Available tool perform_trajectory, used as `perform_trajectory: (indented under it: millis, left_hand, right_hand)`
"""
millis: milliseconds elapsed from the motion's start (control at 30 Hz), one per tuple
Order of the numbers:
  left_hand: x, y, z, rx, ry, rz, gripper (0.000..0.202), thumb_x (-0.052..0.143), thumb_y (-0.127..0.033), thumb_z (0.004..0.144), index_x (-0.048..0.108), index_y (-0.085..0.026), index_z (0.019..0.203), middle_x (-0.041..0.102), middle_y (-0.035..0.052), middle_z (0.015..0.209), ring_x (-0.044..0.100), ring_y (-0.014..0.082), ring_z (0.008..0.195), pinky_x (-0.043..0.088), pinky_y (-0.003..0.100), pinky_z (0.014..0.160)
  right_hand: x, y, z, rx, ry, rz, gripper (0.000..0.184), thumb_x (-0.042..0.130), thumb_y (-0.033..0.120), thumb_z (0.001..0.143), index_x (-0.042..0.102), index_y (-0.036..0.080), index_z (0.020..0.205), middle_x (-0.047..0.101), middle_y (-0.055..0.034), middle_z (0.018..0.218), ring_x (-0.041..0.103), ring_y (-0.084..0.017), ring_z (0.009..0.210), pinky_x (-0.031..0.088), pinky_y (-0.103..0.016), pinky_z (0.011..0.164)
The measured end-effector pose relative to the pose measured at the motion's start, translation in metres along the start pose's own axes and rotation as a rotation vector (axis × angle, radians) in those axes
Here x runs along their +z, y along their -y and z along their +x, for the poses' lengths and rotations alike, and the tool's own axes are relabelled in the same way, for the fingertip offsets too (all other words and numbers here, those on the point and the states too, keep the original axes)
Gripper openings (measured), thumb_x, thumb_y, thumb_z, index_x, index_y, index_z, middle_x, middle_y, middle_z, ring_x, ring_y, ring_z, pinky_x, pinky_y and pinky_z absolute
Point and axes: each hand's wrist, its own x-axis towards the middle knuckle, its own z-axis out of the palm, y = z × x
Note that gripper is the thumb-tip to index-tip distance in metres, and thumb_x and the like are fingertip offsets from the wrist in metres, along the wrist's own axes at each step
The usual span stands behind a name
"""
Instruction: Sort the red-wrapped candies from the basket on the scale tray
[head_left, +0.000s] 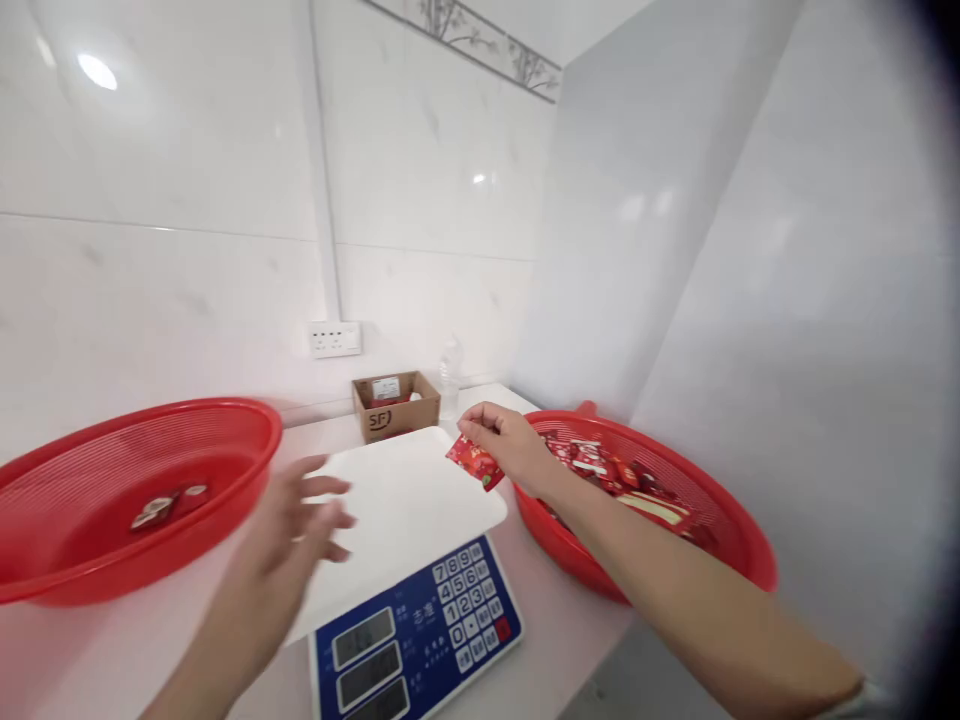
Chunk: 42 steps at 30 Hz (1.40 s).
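My right hand (504, 442) pinches a small red sachet (475, 463) just above the right edge of the white scale platter (405, 505). The platter belongs to a blue-faced electronic scale (420, 630) with a keypad and displays. My left hand (296, 520) hovers over the platter's left edge with fingers spread and holds nothing. A red mesh basket (742, 545) on the right holds several red sachets. Another red mesh basket (247, 440) on the left holds a couple of sachets (166, 503).
A small open cardboard box (396, 403) stands against the tiled wall behind the scale, with a clear plastic bottle (448, 385) beside it. A wall socket (335, 339) is above. A white panel wall closes off the right side.
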Motion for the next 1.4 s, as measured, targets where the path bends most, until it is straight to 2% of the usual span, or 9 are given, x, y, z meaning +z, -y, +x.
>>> perform_trajectory:
  millis: [100,300,400,467,633,867,1000,1133,1400]
  left_hand:
    - [0.028,-0.007,0.013,-0.148,0.242,0.028,0.071,0.061,-0.051,0.082,0.028,-0.029,0.142,0.053,0.0135,0.125,0.065,0.0205,0.082,0.060,0.034,0.057]
    - [0.030,0.003,0.029,-0.190,0.191,-0.146,0.055,0.055,-0.043,0.089,0.035,-0.028,0.138,0.062,0.0064,0.104,0.065,0.0166,0.078,0.060,0.031,0.063]
    - [0.016,0.015,0.033,-0.197,0.130,-0.271,0.046,0.059,-0.040,0.087,0.044,-0.029,0.128,0.062,0.0043,0.109,0.067,0.0148,0.081,0.059,0.030,0.069]
    - [0.009,0.021,0.035,-0.201,0.101,-0.320,0.043,0.062,-0.041,0.085,0.047,-0.029,0.124,0.062,0.0037,0.113,0.067,0.0155,0.085,0.058,0.029,0.069]
    - [-0.005,0.023,0.036,-0.202,0.070,-0.331,0.044,0.064,-0.041,0.083,0.048,-0.027,0.122,0.062,0.0042,0.114,0.066,0.0172,0.090,0.058,0.027,0.066]
    - [-0.012,0.015,0.033,-0.184,0.019,-0.341,0.054,0.066,-0.040,0.082,0.040,-0.029,0.129,0.063,0.0032,0.107,0.067,0.0168,0.083,0.057,0.029,0.066]
    - [-0.012,0.013,0.032,-0.167,0.014,-0.336,0.040,0.066,-0.038,0.082,0.044,-0.025,0.112,0.063,0.0014,0.100,0.066,0.0161,0.082,0.056,0.027,0.065]
    - [-0.011,0.011,0.029,-0.170,0.062,-0.322,0.030,0.064,-0.035,0.083,0.043,-0.024,0.101,0.062,0.0002,0.096,0.066,0.0175,0.087,0.055,0.029,0.070]
    - [-0.009,0.006,0.025,-0.142,0.127,-0.231,0.032,0.065,-0.037,0.083,0.047,-0.023,0.105,0.063,0.0004,0.093,0.064,0.0153,0.080,0.055,0.031,0.074]
  right_hand:
    - [0.053,0.018,-0.003,-0.053,0.051,0.114,0.019,0.056,0.039,0.083,0.058,0.020,0.086,0.059,0.0016,0.074,0.055,-0.013,0.065,0.046,-0.027,0.060]
    - [0.111,0.027,-0.007,0.001,0.187,0.266,0.024,0.043,0.034,0.092,0.054,0.023,0.110,0.061,-0.0020,0.092,0.061,-0.015,0.078,0.051,-0.029,0.065]
    - [0.114,0.030,-0.009,0.062,0.281,0.342,0.033,0.045,0.030,0.091,0.049,0.025,0.124,0.058,-0.0052,0.117,0.059,-0.017,0.101,0.051,-0.030,0.080]
    - [0.112,0.031,-0.009,0.118,0.312,0.369,0.042,0.049,0.025,0.088,0.045,0.027,0.130,0.056,-0.0055,0.124,0.058,-0.016,0.100,0.051,-0.029,0.077]
    - [0.106,0.023,-0.004,0.218,0.257,0.433,0.048,0.055,0.020,0.083,0.046,0.026,0.130,0.063,-0.0051,0.108,0.062,-0.014,0.077,0.050,-0.028,0.063]
    - [0.100,0.011,-0.006,0.093,0.321,0.472,0.042,0.062,0.023,0.080,0.051,0.026,0.121,0.066,-0.0014,0.094,0.066,-0.016,0.087,0.053,-0.040,0.088]
    - [0.100,0.003,-0.005,0.068,0.382,0.198,0.043,0.049,0.016,0.086,0.047,0.024,0.128,0.066,-0.0041,0.100,0.066,-0.015,0.088,0.054,-0.039,0.087]
    - [0.101,-0.009,-0.003,0.062,0.437,-0.045,0.033,0.046,0.014,0.086,0.060,0.021,0.115,0.069,-0.0056,0.105,0.064,-0.018,0.094,0.052,-0.041,0.088]
    - [0.098,-0.016,-0.002,0.016,0.323,-0.264,0.031,0.052,0.015,0.081,0.068,0.022,0.107,0.068,-0.0086,0.117,0.058,-0.029,0.111,0.040,-0.046,0.100]
